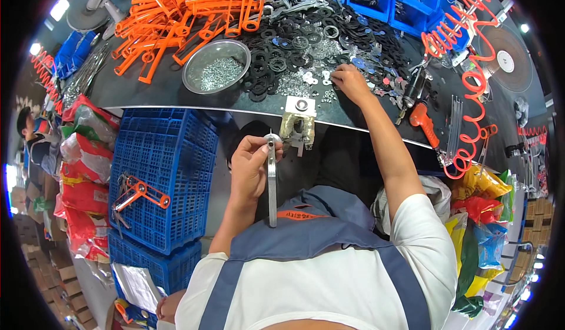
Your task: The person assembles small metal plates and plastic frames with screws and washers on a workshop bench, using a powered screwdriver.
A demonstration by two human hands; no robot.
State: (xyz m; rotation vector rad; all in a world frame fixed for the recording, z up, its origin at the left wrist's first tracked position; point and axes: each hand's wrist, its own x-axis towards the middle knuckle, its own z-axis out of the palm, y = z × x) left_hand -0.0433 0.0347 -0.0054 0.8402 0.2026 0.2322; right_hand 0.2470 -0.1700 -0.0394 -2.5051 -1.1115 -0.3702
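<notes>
My left hand (249, 164) is closed round the upper end of a flat silver metal bar (272, 189) with a rounded head. The bar hangs upright in front of my apron, just short of the bench edge. My right hand (351, 84) reaches over the bench with its fingertips pinched together among small white and clear parts (309, 77); what they hold, if anything, is too small to make out. Between my hands, a small metal fixture (302, 105) with a white top plate and dark round centre juts from the bench edge. Black rings (276, 65) lie heaped behind it.
A steel bowl (188, 74) of small metal pieces stands left of the rings, below piled orange frames (194, 18). Blue bins (368, 6) line the back. At right are a power driver (421, 121) and coiled red hoses (474, 89). Blue crates (162, 183) stand at lower left.
</notes>
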